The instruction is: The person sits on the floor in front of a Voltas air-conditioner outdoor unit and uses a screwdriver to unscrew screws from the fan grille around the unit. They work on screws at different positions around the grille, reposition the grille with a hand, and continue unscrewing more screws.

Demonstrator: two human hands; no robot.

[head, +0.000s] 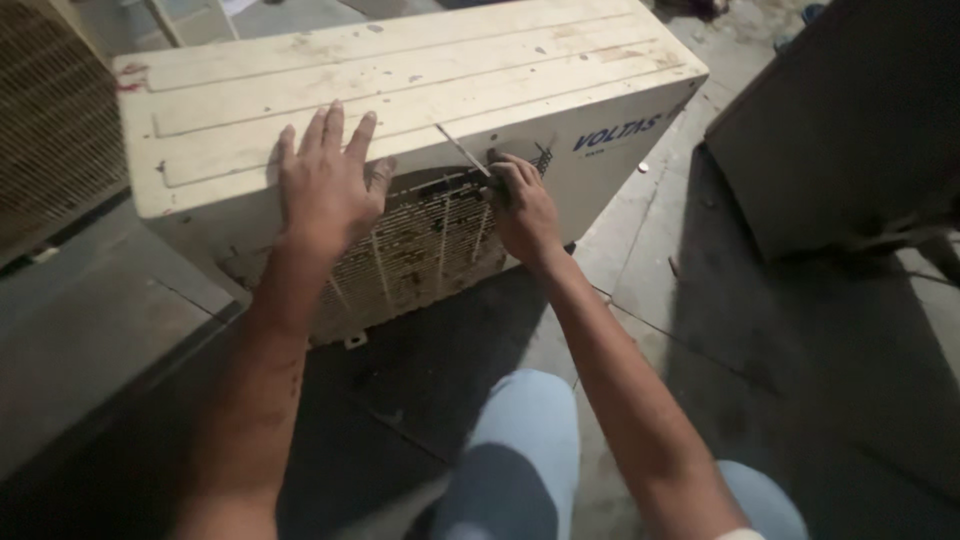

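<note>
So my left hand point(328, 178) is flat on the top edge of this grimy cream outdoor AC unit point(400, 80), fingers spread wide and pressing down right where the top panel meets the front; my right hand point(520, 205) is lower, on the front face, fingers curled tight around the handle of a thin screwdriver point(462, 150), whose shaft angles up and left over the top edge; the dirty fan grille point(420, 245) sits just below both hands, bars rusty and dark; the unit stands on a tiled floor point(660, 230) straight ahead of my knees point(525, 440), with another unit's mesh side point(50, 120) off to the left and a dark box point(850, 120) on the right.
</note>
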